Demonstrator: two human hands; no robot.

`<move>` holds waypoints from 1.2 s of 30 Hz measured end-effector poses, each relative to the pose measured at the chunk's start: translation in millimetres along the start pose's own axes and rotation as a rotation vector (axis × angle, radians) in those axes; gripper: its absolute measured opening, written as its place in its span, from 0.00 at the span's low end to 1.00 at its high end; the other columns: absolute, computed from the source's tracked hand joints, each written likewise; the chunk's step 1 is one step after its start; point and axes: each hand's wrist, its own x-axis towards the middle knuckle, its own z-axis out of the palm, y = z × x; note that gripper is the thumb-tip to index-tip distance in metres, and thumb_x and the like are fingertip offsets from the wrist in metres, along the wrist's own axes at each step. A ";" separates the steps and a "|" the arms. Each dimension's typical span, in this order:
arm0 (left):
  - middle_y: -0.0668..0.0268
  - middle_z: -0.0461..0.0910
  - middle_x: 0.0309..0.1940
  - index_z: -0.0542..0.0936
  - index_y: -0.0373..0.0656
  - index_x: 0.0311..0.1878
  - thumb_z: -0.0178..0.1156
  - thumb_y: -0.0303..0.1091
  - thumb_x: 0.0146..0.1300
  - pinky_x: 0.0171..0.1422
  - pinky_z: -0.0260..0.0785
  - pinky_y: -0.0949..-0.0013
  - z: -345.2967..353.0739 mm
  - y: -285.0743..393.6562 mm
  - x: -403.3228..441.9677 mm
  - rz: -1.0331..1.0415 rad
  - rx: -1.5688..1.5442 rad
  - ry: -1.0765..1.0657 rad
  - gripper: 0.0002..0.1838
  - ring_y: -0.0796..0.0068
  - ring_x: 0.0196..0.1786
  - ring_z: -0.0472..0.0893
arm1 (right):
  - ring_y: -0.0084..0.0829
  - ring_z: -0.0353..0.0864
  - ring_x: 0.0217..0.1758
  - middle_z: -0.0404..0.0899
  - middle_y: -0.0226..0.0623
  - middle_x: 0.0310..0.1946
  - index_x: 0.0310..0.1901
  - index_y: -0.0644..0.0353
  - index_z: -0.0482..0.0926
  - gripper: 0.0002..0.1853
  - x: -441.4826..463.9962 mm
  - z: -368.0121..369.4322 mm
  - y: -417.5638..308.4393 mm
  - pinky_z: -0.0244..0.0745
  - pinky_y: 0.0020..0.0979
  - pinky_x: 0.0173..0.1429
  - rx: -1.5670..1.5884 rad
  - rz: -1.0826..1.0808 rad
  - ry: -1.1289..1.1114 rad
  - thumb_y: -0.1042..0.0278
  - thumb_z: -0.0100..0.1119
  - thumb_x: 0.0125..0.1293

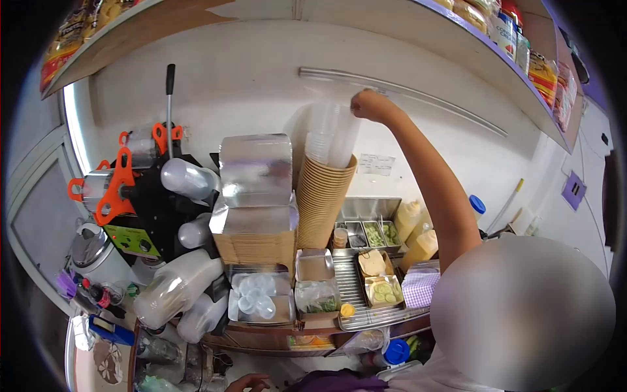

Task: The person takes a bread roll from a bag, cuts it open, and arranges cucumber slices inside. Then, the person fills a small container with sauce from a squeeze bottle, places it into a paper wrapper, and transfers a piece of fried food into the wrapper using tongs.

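Observation:
Raised at upper centre, my right hand (370, 106) has its fingers closed at the rim of the clear plastic cups (330, 134). These cups stand on a tall stack of brown paper cups (325, 202). At the bottom edge, my left hand (248, 383) shows only in part, fingers loosely apart, holding nothing visible. Left of the stack are foil-lined cardboard boxes (255, 245). Below them, a foil-lined box (232, 310) holds small clear cups (255, 293). On the metal rack (349, 281), an open box holds bread (372, 262) and cucumber slices (384, 293).
Left stands a black machine (145, 245) with orange handles and an upright lever (170, 98). Sauce bottles (423, 245) and metal tubs of chopped vegetables (372, 234) are at the right. Shelves (450, 23) overhang both sides. A blurred oval (522, 313) hides the lower right.

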 end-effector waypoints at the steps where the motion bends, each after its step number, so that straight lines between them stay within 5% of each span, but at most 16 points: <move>1: 0.62 0.80 0.46 0.73 0.43 0.60 0.56 0.30 0.69 0.51 0.72 0.63 -0.3 -0.4 1.1 0.000 0.024 0.001 0.17 0.69 0.50 0.80 | 0.48 0.80 0.38 0.82 0.47 0.33 0.36 0.62 0.83 0.08 1.8 -1.4 -2.0 0.75 0.41 0.45 -0.004 -0.001 -0.017 0.69 0.60 0.57; 7: 0.63 0.80 0.46 0.73 0.44 0.61 0.57 0.31 0.68 0.53 0.71 0.63 -5.2 26.8 30.1 0.022 0.054 -0.099 0.18 0.69 0.50 0.80 | 0.42 0.82 0.37 0.84 0.45 0.32 0.33 0.61 0.85 0.07 7.8 -13.2 9.5 0.75 0.40 0.44 0.188 0.040 -0.078 0.72 0.59 0.56; 9: 0.63 0.80 0.47 0.73 0.43 0.61 0.57 0.33 0.69 0.53 0.71 0.63 -3.9 28.8 47.1 0.051 0.040 -0.155 0.18 0.69 0.50 0.79 | 0.44 0.82 0.38 0.83 0.45 0.33 0.33 0.56 0.86 0.08 14.2 -4.0 16.8 0.75 0.40 0.44 0.169 0.042 0.011 0.65 0.63 0.52; 11: 0.63 0.80 0.47 0.72 0.44 0.61 0.56 0.35 0.69 0.54 0.70 0.64 -2.1 28.3 65.7 0.046 0.065 -0.207 0.18 0.70 0.51 0.79 | 0.39 0.83 0.37 0.84 0.43 0.32 0.34 0.60 0.85 0.08 7.8 -3.7 10.8 0.76 0.38 0.44 0.197 -0.010 0.081 0.72 0.56 0.57; 16: 0.62 0.78 0.50 0.71 0.47 0.62 0.57 0.40 0.69 0.56 0.68 0.66 14.2 30.3 109.2 0.038 -0.054 -0.322 0.20 0.71 0.52 0.78 | 0.44 0.81 0.37 0.83 0.44 0.33 0.36 0.62 0.80 0.08 -3.6 -2.2 0.5 0.74 0.39 0.43 0.114 -0.050 0.096 0.69 0.57 0.57; 19: 0.64 0.81 0.44 0.70 0.40 0.62 0.58 0.31 0.67 0.53 0.69 0.71 30.3 48.9 124.5 0.103 0.040 -0.276 0.21 0.76 0.48 0.79 | 0.45 0.79 0.38 0.81 0.45 0.33 0.35 0.64 0.78 0.08 -1.2 2.5 15.0 0.74 0.38 0.44 0.164 -0.157 0.156 0.68 0.59 0.55; 23: 0.63 0.81 0.43 0.73 0.39 0.59 0.58 0.30 0.67 0.53 0.70 0.71 56.1 76.9 134.5 0.099 0.035 -0.230 0.18 0.76 0.47 0.80 | 0.42 0.78 0.39 0.78 0.41 0.34 0.35 0.63 0.76 0.08 -3.9 6.8 16.8 0.73 0.37 0.45 0.219 -0.157 0.306 0.70 0.60 0.55; 28: 0.60 0.78 0.48 0.69 0.35 0.61 0.62 0.33 0.64 0.52 0.70 0.68 93.4 104.6 154.4 0.300 -0.333 -0.087 0.24 0.70 0.47 0.79 | 0.39 0.77 0.39 0.78 0.39 0.34 0.38 0.62 0.75 0.09 -63.8 -25.2 -22.6 0.73 0.36 0.45 0.389 -0.233 0.896 0.72 0.59 0.55; 30: 0.59 0.77 0.51 0.67 0.35 0.63 0.64 0.34 0.62 0.52 0.70 0.67 118.2 139.1 174.0 0.428 -0.576 0.019 0.29 0.69 0.48 0.78 | 0.39 0.75 0.44 0.77 0.40 0.40 0.41 0.60 0.75 0.12 -148.8 -19.5 -79.2 0.73 0.36 0.48 0.681 -0.324 0.749 0.72 0.60 0.54; 31: 0.59 0.76 0.52 0.66 0.34 0.63 0.66 0.35 0.60 0.51 0.70 0.67 133.3 162.0 187.6 0.473 -0.730 0.061 0.31 0.69 0.48 0.78 | 0.42 0.74 0.46 0.75 0.42 0.44 0.44 0.60 0.75 0.14 -199.5 -20.9 -103.4 0.72 0.38 0.50 0.728 -0.365 0.479 0.72 0.59 0.54; 32: 0.59 0.76 0.53 0.65 0.33 0.63 0.67 0.37 0.58 0.50 0.70 0.67 145.6 173.1 195.8 0.513 -0.883 0.105 0.34 0.68 0.48 0.78 | 0.44 0.72 0.48 0.72 0.44 0.45 0.45 0.61 0.74 0.15 -234.2 6.2 -119.5 0.72 0.40 0.50 0.787 -0.609 0.484 0.71 0.58 0.54; 33: 0.60 0.76 0.52 0.64 0.33 0.64 0.68 0.37 0.57 0.49 0.71 0.67 151.0 169.1 203.5 0.497 -0.836 0.018 0.35 0.69 0.47 0.78 | 0.44 0.71 0.50 0.70 0.44 0.45 0.43 0.61 0.74 0.15 -273.8 8.9 -131.4 0.71 0.41 0.50 0.789 -0.571 0.200 0.68 0.60 0.53; 36: 0.60 0.76 0.51 0.61 0.35 0.67 0.69 0.34 0.55 0.39 0.73 0.72 159.0 156.4 235.1 0.350 -0.639 -0.204 0.39 0.71 0.41 0.80 | 0.42 0.70 0.49 0.69 0.40 0.40 0.39 0.62 0.72 0.11 -353.0 33.8 -135.0 0.71 0.39 0.52 1.018 -0.393 0.021 0.69 0.57 0.55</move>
